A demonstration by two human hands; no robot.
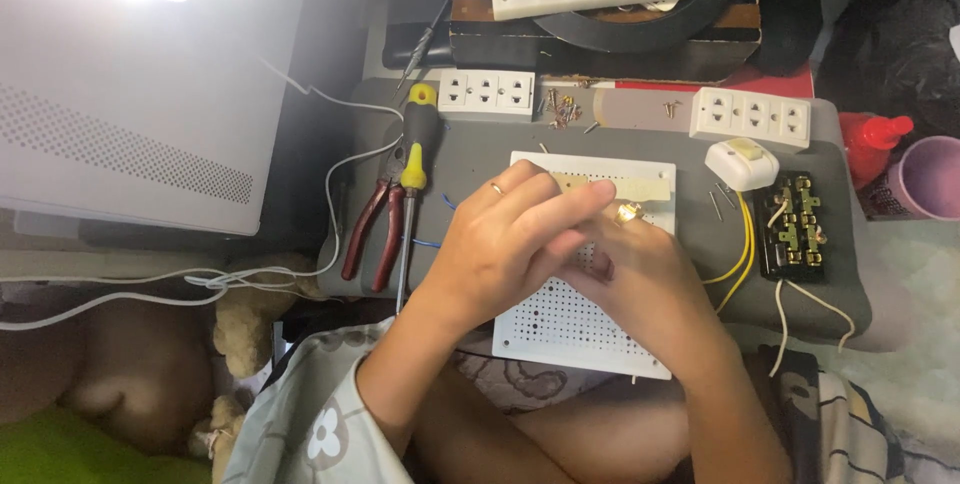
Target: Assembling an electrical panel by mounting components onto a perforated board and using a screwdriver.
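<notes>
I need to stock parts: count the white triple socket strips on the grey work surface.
2. One white socket strip lies at the back left, above the screwdriver; the other socket strip lies at the back right, above the white switch. The hands may hide more.

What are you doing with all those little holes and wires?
A person sits cross-legged with both hands over a white perforated plastic board on a grey work surface. The left hand and right hand meet above it, pinching a small brass piece. Red-handled pliers and a yellow-and-black screwdriver lie to the left, white socket strips behind.
</notes>
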